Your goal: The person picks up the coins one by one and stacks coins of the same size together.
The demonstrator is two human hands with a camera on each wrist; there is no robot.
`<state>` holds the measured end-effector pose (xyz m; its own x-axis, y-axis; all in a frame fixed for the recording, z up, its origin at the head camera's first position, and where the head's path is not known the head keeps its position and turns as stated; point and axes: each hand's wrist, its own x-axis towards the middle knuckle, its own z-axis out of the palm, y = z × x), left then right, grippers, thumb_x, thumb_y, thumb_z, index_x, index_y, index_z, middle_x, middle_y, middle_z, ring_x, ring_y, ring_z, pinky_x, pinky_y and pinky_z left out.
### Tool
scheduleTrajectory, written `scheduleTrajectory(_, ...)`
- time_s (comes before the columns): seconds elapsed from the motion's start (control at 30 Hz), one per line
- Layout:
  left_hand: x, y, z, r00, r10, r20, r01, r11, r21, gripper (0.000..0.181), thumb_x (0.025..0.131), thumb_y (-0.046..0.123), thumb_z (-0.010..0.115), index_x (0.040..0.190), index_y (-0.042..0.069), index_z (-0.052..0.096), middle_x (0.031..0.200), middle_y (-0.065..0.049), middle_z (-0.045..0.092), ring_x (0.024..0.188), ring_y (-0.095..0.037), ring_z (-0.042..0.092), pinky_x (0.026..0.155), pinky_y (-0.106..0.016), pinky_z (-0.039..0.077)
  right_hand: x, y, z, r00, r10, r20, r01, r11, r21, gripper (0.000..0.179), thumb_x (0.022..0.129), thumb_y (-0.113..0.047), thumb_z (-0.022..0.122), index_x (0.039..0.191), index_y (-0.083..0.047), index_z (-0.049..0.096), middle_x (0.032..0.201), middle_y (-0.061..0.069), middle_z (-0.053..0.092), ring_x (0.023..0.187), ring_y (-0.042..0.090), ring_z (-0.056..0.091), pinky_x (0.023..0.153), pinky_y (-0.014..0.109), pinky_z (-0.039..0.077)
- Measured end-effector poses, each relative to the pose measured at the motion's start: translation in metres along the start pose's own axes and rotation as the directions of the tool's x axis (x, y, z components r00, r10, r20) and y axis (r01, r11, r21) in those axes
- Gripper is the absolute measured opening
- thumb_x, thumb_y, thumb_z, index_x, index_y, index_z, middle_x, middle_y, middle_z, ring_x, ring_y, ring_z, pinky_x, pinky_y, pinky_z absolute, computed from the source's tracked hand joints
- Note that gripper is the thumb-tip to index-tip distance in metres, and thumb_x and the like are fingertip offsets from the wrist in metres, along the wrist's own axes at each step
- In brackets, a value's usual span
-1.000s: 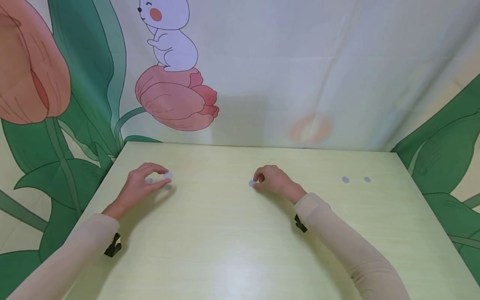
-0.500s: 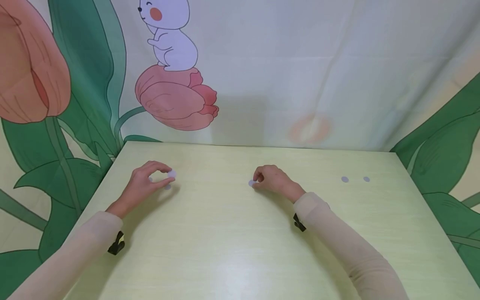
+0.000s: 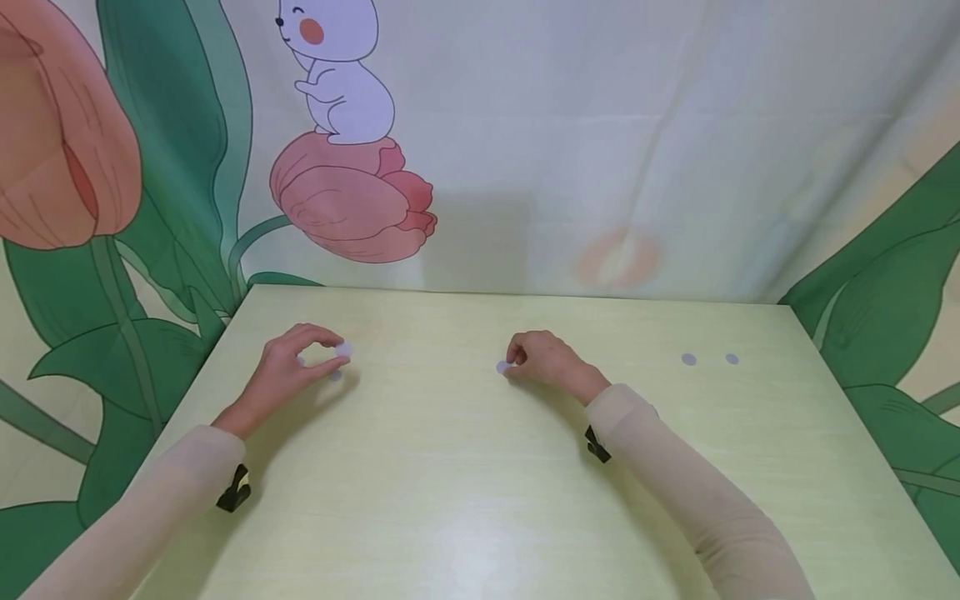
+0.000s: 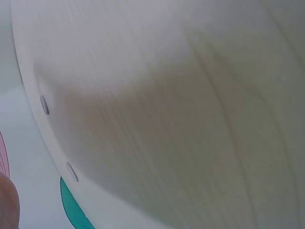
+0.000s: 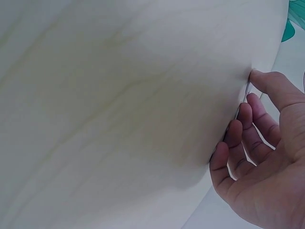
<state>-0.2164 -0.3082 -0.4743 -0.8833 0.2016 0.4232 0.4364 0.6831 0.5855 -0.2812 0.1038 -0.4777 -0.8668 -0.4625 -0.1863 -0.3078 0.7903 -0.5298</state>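
My left hand [image 3: 281, 367] pinches a small pale lilac disc [image 3: 343, 350] between thumb and fingertips, a little above the table at the left. Under and behind that hand lie two similar discs, one below the fingertips [image 3: 336, 376] and one partly hidden by the fingers [image 3: 301, 361]. In the left wrist view a lying disc [image 4: 72, 171] shows near the table's far edge; the held one is out of sight. Near the table's middle, my right hand [image 3: 550, 358] holds another lilac disc [image 3: 502, 367] at its edge, fingertips down at the table surface in the right wrist view.
Two more lilac discs, the nearer one [image 3: 688, 359] and its neighbour [image 3: 732, 359], lie apart on the right of the pale wooden table [image 3: 450, 467]. Behind the table hangs a printed curtain [image 3: 480, 150] with flowers and a white animal.
My left hand has shifted slightly to the right with its disc, then stayed still over the last half second. The right hand and its disc have kept their place.
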Motion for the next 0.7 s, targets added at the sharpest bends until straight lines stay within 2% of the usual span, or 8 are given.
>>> scheduleTrajectory(0.23,0.001,0.002,0.005,0.999,0.053,-0.011,-0.053,0.998,-0.031,0.029,0.081,0.011,0.087,0.106,0.011,0.074,0.106,-0.003,0.071,0.102,-0.018,0.062,0.091,-0.006,0.039,-0.001,0.0,-0.001,1.0,-0.003,0.002,0.003,1.0,-0.004,0.02,0.092,-0.024,0.077,0.103,-0.011,0.068,0.096,0.002,0.064,0.087,0.018,0.055,0.081,0.032,0.047)
scheduleTrajectory(0.53,0.001,0.005,0.013,0.998,0.058,-0.028,-0.059,0.998,-0.037,0.028,0.081,0.01,0.087,0.106,0.01,0.074,0.106,-0.003,0.072,0.102,-0.017,0.062,0.091,-0.007,0.039,0.0,0.002,0.0,0.999,-0.037,-0.004,0.037,0.999,-0.003,0.019,0.092,-0.024,0.077,0.104,-0.013,0.067,0.092,0.001,0.061,0.084,0.017,0.054,0.077,0.03,0.045)
scheduleTrajectory(0.7,0.003,0.007,0.016,0.997,0.071,-0.028,-0.073,0.996,-0.054,0.029,0.081,0.01,0.087,0.106,0.011,0.074,0.107,-0.002,0.072,0.103,-0.018,0.063,0.092,-0.007,0.04,0.0,0.001,0.001,1.0,-0.028,-0.004,0.028,1.0,-0.004,0.018,0.092,-0.023,0.077,0.104,-0.013,0.068,0.093,0.002,0.062,0.085,0.017,0.054,0.078,0.031,0.046)
